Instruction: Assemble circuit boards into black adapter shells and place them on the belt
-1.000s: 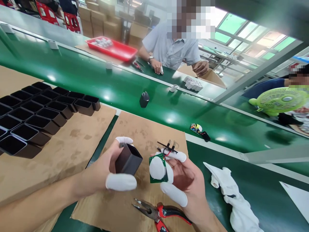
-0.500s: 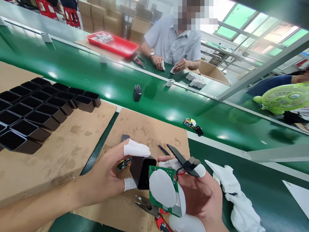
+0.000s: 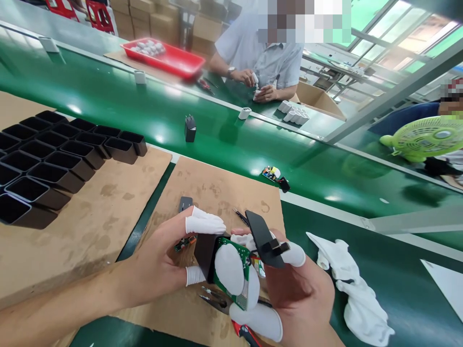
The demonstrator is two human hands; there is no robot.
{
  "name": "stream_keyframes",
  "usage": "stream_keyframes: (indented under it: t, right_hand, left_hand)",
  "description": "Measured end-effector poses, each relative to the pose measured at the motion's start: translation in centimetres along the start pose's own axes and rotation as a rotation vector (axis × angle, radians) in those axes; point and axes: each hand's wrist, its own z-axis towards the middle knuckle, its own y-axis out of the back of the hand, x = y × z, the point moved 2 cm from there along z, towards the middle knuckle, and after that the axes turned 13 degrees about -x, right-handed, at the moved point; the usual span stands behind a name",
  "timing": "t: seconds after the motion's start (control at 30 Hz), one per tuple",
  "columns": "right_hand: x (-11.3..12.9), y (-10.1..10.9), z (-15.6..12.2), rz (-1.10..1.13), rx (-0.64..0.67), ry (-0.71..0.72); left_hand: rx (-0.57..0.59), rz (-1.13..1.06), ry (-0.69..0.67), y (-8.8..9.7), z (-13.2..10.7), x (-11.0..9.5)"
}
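Note:
My left hand (image 3: 173, 246), white covers on its fingertips, grips a black charger housing (image 3: 204, 255) whose open end faces right. In my right hand (image 3: 300, 289), also with white finger covers, is a green circuit board (image 3: 243, 288) bearing a white oval pad. One edge of the board sits at the housing's mouth, partly inside it. A black end cap (image 3: 263, 236) with metal prongs hangs by wires from the board, against my right fingers. Beneath my hands lie red-handled pliers (image 3: 240, 330), partly hidden. Black tweezers (image 3: 241, 216) rest just beyond.
Rows of empty black housings (image 3: 54, 164) stand on cardboard at left. A finished-looking charger (image 3: 190, 128) and another board (image 3: 275, 177) lie on the green belt. White cloth (image 3: 356, 289) is at right. Opposite, a person (image 3: 258, 62) handles small white parts near a red tray (image 3: 164, 60).
My right hand has brought the board left, its edge now in the housing's mouth. The charger and loose board on the belt appear further left. The person opposite has brought both hands together.

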Motion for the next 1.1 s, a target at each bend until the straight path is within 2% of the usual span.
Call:
stream_keyframes:
  t: [0.37,1.1]
  right_hand:
    - [0.36,-0.43,0.14,-0.099,-0.029,0.101]
    - [0.40,-0.01,-0.44,-0.182,-0.052,0.111]
  left_hand:
    - [0.001,-0.026,0.007,-0.10,0.25,-0.76]
    - [-0.023,-0.145,0.121,-0.58,0.26,-0.72]
